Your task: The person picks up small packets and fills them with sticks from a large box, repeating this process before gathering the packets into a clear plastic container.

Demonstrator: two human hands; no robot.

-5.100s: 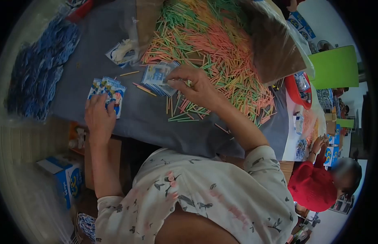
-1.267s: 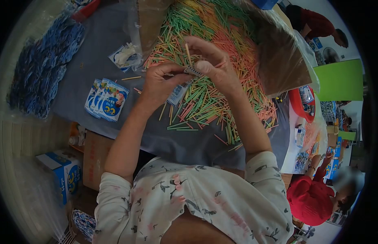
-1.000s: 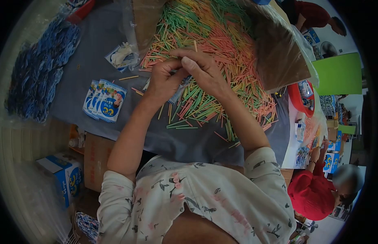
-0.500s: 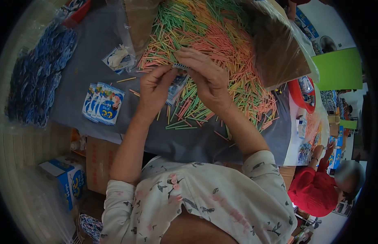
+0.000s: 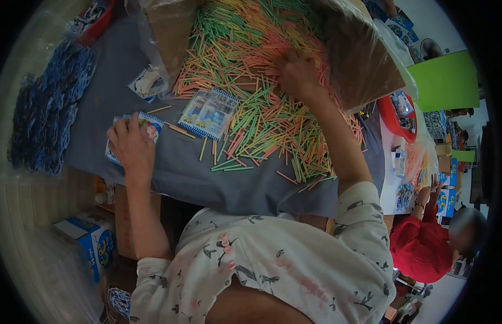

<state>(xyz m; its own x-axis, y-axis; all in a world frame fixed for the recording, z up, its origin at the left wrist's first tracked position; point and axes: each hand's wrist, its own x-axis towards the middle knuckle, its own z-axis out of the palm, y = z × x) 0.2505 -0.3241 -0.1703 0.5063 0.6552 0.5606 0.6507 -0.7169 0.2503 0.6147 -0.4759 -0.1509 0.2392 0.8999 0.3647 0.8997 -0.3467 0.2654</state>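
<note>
My left hand (image 5: 133,144) rests on the small stack of blue-and-white printed packets (image 5: 154,123) at the left of the cloth, its fingers apart over the top one. Deep in the big pile of pink, green, yellow and orange sticks (image 5: 262,113), my right hand (image 5: 299,75) reaches down with bent fingers. Its fingertips are hidden, so whether it grips any sticks does not show. Between my hands, a single packet (image 5: 209,113) lies flat at the pile's left edge, beside a few loose sticks.
A mass of blue packets (image 5: 54,108) lies at far left. Another packet with something pale on it (image 5: 148,83) lies near the plastic-lined carton flap (image 5: 167,38). A second brown flap (image 5: 364,59) and a red basket (image 5: 389,121) stand right. A co-worker in red (image 5: 421,245) sits beyond.
My hands have parted, leaving the packet they held lying at the pile's edge. The left hand went left to the packet stack; the right moved farther into the sticks.
</note>
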